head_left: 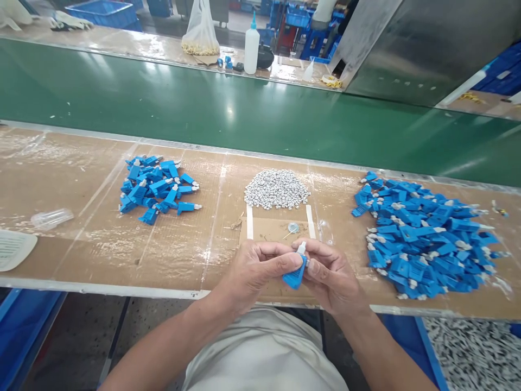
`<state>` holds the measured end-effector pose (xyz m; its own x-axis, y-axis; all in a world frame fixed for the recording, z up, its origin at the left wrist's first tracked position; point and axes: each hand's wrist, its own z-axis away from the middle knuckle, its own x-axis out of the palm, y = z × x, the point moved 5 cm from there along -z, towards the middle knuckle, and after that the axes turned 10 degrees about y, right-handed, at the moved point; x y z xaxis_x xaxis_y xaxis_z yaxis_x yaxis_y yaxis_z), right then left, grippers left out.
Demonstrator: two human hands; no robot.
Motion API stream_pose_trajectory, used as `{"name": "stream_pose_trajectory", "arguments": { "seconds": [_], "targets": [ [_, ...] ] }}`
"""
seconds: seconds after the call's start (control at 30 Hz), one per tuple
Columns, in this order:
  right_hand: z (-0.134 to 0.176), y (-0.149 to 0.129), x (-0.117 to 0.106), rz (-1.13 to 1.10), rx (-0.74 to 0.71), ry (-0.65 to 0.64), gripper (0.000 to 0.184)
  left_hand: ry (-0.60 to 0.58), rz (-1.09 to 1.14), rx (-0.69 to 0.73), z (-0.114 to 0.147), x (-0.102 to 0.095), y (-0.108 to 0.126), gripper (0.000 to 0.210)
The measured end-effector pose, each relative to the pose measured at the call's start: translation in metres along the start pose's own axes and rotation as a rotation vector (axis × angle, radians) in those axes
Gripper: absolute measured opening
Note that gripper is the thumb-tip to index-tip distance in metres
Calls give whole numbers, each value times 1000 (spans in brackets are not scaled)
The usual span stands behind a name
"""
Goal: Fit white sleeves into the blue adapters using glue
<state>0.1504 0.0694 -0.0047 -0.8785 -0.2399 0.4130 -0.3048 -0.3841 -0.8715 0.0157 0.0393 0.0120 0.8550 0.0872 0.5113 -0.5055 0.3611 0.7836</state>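
Note:
In front of my body, a small blue plastic part [293, 277] with ridges and a white tip is held between both hands. My left hand [254, 271] is closed on it, the thumb pressed flat against its upper face. My right hand [336, 277] is closed at its right side, fingertips by the white tip; whether a tiny piece is also pinched there, I cannot tell. Just beyond lies a heap of small grey-white pieces [277, 189]. A little round clear dish [293, 228] with a thin stick is on a cardboard pad [268, 229] before my hands.
Similar blue parts form a smaller pile [157, 184] at left and a larger pile [431, 233] at right. A clear plastic cup [52, 218] lies at far left. Behind the table runs a green belt [228, 111]; a white squeeze bottle [252, 49] stands beyond it.

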Motion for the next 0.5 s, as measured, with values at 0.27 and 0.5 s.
{"name": "stream_pose_trajectory", "arguments": {
  "seconds": [0.27, 0.5],
  "targets": [
    [1, 8, 2, -46, 14, -1, 33, -16, -87, 78, 4, -6, 1, 31],
    [-1, 5, 8, -26, 16, -22, 33, -54, -9, 69, 8, -4, 5, 27]
  ]
}}
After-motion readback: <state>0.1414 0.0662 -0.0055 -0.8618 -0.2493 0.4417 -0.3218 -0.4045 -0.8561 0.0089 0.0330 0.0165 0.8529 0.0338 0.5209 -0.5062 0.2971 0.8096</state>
